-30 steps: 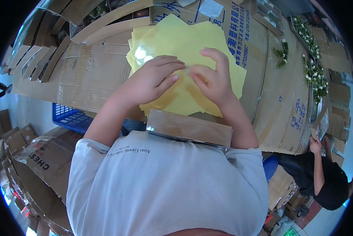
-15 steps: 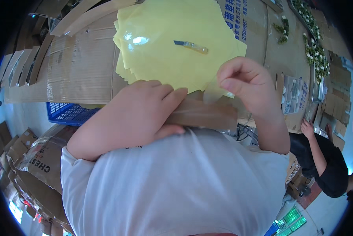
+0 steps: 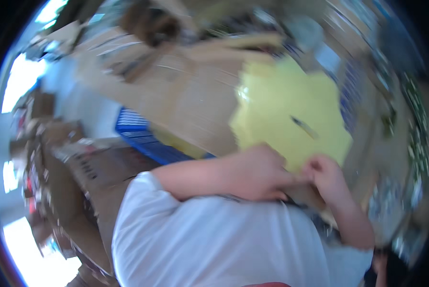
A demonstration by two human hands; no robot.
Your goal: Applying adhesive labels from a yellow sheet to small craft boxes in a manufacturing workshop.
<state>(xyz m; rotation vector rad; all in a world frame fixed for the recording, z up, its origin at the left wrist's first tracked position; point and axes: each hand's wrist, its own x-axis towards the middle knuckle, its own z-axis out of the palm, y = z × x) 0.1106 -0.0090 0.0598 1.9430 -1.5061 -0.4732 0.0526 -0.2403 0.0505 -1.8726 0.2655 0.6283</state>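
Note:
My left hand (image 3: 260, 174) is closed around a brown cardboard piece (image 3: 306, 195), held against the front of my white shirt; much of the piece is hidden. Close beside its fingertips, my right hand (image 3: 325, 173) makes a pinch with thumb and forefinger. Motion blur hides what that pinch holds. Just beyond both hands lies a fanned stack of glossy yellow sheets (image 3: 291, 95). On top of it rests a small blade (image 3: 304, 127) with a pale, wrapped handle.
Brown cardboard (image 3: 195, 100) covers the table. A blue plastic crate (image 3: 145, 136) stands below its left edge, near a large carton (image 3: 104, 167). Greenery with white flowers (image 3: 417, 143) runs along the right side. Part of another person (image 3: 389, 270) shows at the lower right.
The view has swung left and blurred, so the table appears tilted and shifted right. My right hand has come closer to my left hand; the cardboard piece stays in the left.

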